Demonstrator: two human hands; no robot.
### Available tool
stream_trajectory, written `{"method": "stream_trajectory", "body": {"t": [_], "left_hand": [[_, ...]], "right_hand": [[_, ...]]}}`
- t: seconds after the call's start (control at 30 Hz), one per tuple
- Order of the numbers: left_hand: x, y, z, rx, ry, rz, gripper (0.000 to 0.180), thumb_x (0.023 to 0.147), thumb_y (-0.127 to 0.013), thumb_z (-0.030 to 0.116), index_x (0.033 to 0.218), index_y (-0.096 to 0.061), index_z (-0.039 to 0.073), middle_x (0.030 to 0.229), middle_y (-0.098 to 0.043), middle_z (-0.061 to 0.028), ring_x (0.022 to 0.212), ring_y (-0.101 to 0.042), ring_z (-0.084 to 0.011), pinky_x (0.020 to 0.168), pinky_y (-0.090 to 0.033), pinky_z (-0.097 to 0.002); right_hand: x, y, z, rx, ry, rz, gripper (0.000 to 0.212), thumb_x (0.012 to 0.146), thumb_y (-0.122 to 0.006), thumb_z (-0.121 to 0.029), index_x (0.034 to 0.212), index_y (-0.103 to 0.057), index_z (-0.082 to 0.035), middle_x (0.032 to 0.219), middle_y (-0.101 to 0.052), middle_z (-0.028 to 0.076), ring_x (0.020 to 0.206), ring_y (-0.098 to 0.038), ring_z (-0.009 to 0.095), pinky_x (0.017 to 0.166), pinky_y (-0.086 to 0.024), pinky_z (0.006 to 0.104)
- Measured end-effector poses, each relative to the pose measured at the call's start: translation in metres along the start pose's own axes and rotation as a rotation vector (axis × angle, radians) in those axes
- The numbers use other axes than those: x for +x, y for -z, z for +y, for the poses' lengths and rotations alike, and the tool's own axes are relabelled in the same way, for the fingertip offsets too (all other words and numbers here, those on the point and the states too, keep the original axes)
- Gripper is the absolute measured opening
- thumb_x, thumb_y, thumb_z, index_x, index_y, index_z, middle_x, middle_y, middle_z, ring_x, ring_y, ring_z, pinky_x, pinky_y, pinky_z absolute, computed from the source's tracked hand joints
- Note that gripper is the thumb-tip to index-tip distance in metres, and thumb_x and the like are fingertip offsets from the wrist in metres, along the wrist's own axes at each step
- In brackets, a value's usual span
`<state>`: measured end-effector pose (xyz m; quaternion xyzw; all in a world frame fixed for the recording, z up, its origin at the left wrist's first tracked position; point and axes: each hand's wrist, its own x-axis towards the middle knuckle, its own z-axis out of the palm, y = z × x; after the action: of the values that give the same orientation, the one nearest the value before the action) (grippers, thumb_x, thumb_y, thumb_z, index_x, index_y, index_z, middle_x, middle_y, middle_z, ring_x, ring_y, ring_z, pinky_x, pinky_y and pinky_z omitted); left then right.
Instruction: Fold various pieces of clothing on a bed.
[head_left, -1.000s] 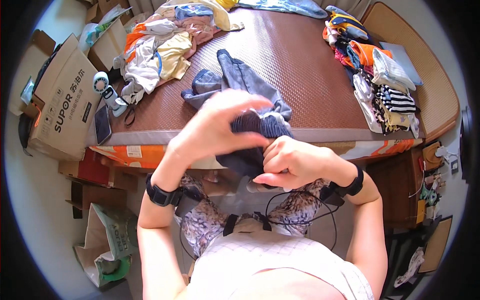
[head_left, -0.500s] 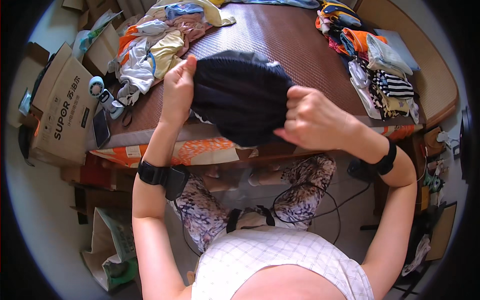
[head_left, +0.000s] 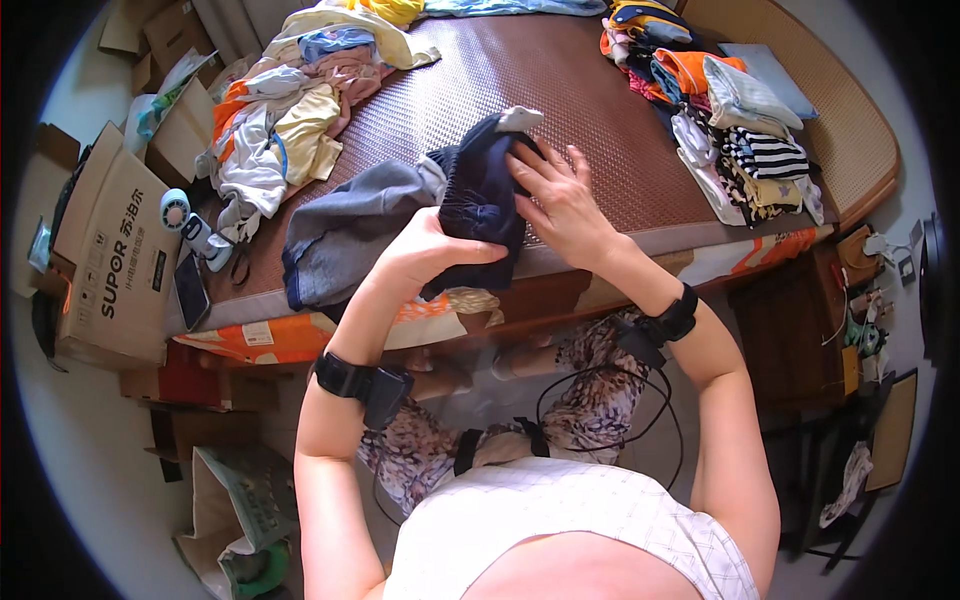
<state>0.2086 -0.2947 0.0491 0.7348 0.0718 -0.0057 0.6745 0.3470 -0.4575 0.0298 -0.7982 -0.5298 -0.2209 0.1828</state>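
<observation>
A pair of navy and grey pants (head_left: 350,225) with a gathered elastic waistband lies bunched at the near edge of the bed, its grey part spread to the left. My left hand (head_left: 432,252) grips the navy part, thumb across the front and the other fingers hidden behind the cloth. Against the right side of the navy fabric rests my right hand (head_left: 565,205), its fingers spread and stretched out. A small whitish bit of cloth (head_left: 520,120) sticks out at the top of the pants.
A loose heap of clothes (head_left: 310,140) lies at the bed's left, near a small handheld fan (head_left: 175,210) and a phone (head_left: 192,292). Folded clothes (head_left: 765,165) are stacked on the right. Large cardboard boxes (head_left: 120,250) stand left of the bed. A cable (head_left: 610,440) hangs by my legs.
The pants, held up and stretched between both hands before, are now lower, with the grey part showing on the left. My hands have come closer together, and the right fingers have opened.
</observation>
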Motion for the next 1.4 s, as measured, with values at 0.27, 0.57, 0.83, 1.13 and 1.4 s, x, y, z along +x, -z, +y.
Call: {"method": "stream_trajectory", "body": {"t": [0.27, 0.57, 0.83, 1.13, 1.4], "left_hand": [[-0.009, 0.041, -0.032, -0.976, -0.355, -0.002, 0.039, 0.083, -0.051, 0.012, 0.118, -0.052, -0.004, 0.115, -0.06, -0.0173, 0.107, -0.059, -0.028, 0.098, -0.044, -0.04], [-0.013, 0.027, -0.033, -1.19, -0.417, -0.048, 0.069, 0.086, -0.051, 0.055, 0.127, -0.048, 0.0, 0.126, -0.054, -0.0166, 0.116, -0.053, -0.0302, 0.101, -0.04, -0.0451], [-0.017, 0.033, -0.063, -1.048, -0.455, -0.102, 0.078, 0.074, -0.073, 0.044, 0.129, -0.043, -0.003, 0.129, -0.051, -0.0177, 0.119, -0.05, -0.029, 0.102, -0.04, -0.043], [-0.049, 0.023, 0.009, -0.141, -0.193, 0.345, 0.037, 0.073, -0.069, -0.002, 0.109, -0.06, -0.003, 0.096, -0.066, -0.0064, 0.087, -0.062, -0.013, 0.079, -0.049, -0.0276], [-0.036, 0.014, -0.041, -0.593, -0.544, 0.301, 0.034, 0.088, -0.05, 0.001, 0.12, -0.049, -0.01, 0.117, -0.058, -0.0178, 0.102, -0.061, -0.0231, 0.094, -0.047, -0.0335]], "right_hand": [[0.004, 0.008, -0.011, 0.501, 0.316, 0.364, 0.019, 0.083, -0.061, -0.009, 0.1, -0.059, -0.001, 0.095, -0.06, 0.013, 0.089, -0.06, 0.031, 0.077, -0.048, 0.0372], [-0.017, 0.003, -0.006, 0.628, -0.013, -0.045, 0.026, 0.079, -0.067, -0.013, 0.101, -0.06, -0.003, 0.085, -0.061, 0.01, 0.079, -0.061, 0.03, 0.076, -0.048, 0.0366], [0.017, 0.005, -0.009, 0.593, -0.022, 0.184, 0.018, 0.078, -0.063, -0.011, 0.093, -0.062, 0.0, 0.08, -0.064, 0.011, 0.075, -0.062, 0.027, 0.074, -0.05, 0.0343], [0.062, 0.032, 0.003, 1.802, -0.558, -0.518, 0.016, 0.082, -0.065, -0.015, 0.084, -0.068, 0.0, 0.078, -0.068, 0.006, 0.064, -0.064, 0.012, 0.059, -0.054, 0.0246], [0.053, 0.012, 0.014, 1.218, -0.465, -0.298, 0.013, 0.081, -0.068, -0.013, 0.082, -0.064, 0.0, 0.073, -0.062, 0.0, 0.065, -0.056, 0.005, 0.061, -0.045, 0.0168]]}}
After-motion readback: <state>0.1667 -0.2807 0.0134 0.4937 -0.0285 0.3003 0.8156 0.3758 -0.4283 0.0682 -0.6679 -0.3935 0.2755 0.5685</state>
